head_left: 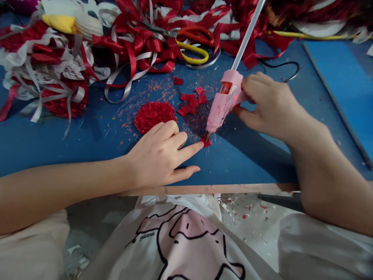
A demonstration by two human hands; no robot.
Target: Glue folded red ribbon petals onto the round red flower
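My right hand (262, 103) is wrapped round the handle of a pink hot glue gun (220, 109), a long clear glue stick (247, 37) standing out of its back. The gun tilts down, and its nozzle meets a small red ribbon piece (206, 142) on the blue table. Across from it, my left hand (163, 153) lies palm down, index finger and thumb stretched out and the other fingers partly bent. That index fingertip touches the edge of the same ribbon piece. Just behind the left hand sits a ruffled red pompom (154, 116), partly hidden by the knuckles.
Several cut red ribbon squares (192, 103) lie beyond the gun. Scissors with orange and yellow handles (194, 58) rest among tangled red and white ribbons (131, 50) at the back. A ribbon bundle (58, 77) is at left, a blue board (344, 77) at right.
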